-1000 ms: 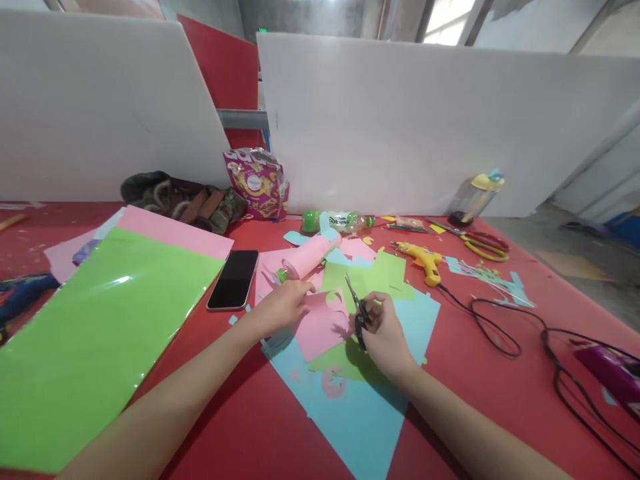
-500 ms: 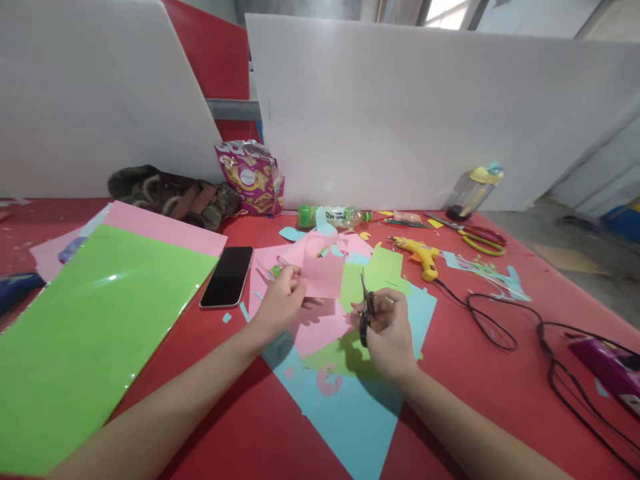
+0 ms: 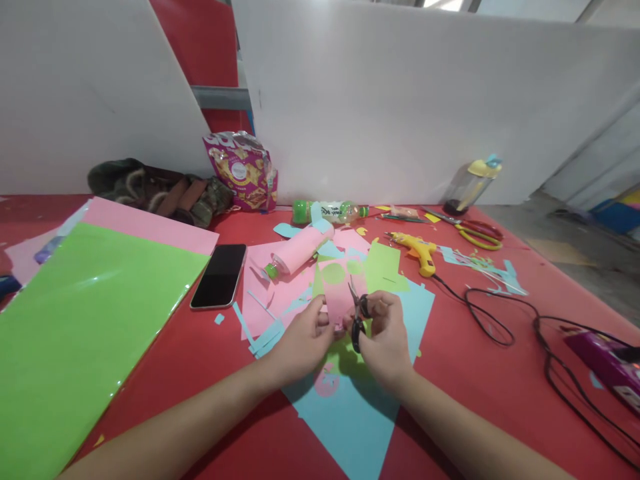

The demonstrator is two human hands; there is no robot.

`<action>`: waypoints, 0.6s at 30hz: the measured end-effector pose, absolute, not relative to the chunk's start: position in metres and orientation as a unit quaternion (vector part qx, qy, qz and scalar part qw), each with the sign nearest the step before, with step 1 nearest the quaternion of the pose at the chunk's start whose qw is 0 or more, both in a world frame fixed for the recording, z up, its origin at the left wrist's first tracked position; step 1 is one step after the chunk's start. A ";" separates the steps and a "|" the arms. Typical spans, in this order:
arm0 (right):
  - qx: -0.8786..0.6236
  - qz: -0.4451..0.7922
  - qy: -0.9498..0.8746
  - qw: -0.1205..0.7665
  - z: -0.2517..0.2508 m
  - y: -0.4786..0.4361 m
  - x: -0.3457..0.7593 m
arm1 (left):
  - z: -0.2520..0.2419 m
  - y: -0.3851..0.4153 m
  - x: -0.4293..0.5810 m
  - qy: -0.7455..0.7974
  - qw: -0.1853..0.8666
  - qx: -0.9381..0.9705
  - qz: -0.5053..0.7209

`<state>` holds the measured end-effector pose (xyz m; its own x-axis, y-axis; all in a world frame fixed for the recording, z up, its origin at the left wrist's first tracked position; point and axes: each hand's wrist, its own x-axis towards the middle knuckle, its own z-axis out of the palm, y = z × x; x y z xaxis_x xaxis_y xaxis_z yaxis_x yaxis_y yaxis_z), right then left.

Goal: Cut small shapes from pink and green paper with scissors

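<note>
Since 0.5 s ago, the left hand has drawn its pinched pink paper beside the scissors gripped in the right hand, above the tabletop well in from its right edge, seemingly putting the paper within cutting reach.

The left grip hides an edge of the pink piece; the right grip covers part of the scissors, and I can't tell whether their tips touch the piece. The surface's left and near edges lie out of my sight, cutting off the green sheet and blue sheet. By the right edge, a purple thing is cut off too. The labelled bottle's lettering, along the far edge, is too small to read.
</note>
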<state>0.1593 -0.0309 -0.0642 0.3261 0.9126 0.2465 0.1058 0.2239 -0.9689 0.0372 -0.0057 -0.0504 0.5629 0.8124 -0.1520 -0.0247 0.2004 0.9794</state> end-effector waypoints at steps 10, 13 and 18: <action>-0.534 0.283 -0.529 0.595 -0.065 -0.033 0.161 | -0.045 -0.012 0.039 0.354 0.695 0.553 0.293; -0.530 0.276 -0.538 0.595 -0.065 -0.033 0.160 | -0.047 -0.012 0.039 0.377 0.689 0.554 0.277; -0.531 0.250 -0.557 0.588 -0.069 -0.034 0.160 | -0.053 -0.011 0.039 0.409 0.661 0.570 0.265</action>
